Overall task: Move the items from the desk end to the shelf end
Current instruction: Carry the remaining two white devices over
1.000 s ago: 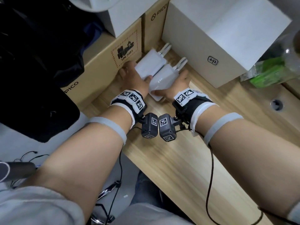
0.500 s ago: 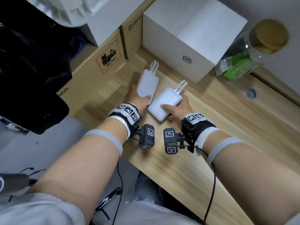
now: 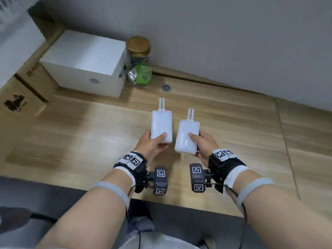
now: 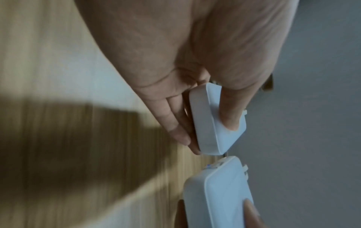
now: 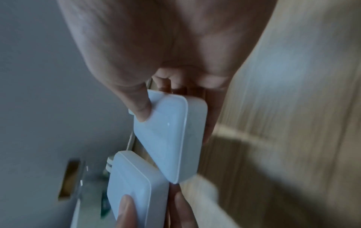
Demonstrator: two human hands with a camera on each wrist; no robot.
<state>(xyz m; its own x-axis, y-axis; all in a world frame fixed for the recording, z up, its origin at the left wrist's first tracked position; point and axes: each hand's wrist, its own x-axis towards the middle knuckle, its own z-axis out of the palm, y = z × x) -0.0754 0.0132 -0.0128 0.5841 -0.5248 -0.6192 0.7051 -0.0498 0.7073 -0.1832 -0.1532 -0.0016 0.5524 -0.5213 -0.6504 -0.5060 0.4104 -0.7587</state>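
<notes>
Each hand carries one white power bank clear of the wooden worktop point(image 3: 233, 126), side by side and just apart. The left hand point(image 3: 152, 146) pinches the left power bank point(image 3: 161, 123) at its near end, thumb on the top face and fingers underneath. The right hand point(image 3: 203, 146) pinches the right power bank point(image 3: 187, 135) the same way, a little lower and nearer the person. In both wrist views the grip is closed on the pack: thumb pressing one broad face, fingers backing the other.

Holding by the near end probably keeps the short looped cables at the far ends pointing away and free of the fingers. Taking one pack per hand seems meant to shift both in a single trip.

The white box point(image 3: 84, 63) and the cork-lidded glass jar point(image 3: 138, 56) stand well behind, against the wall. The shelf end is not in view.
</notes>
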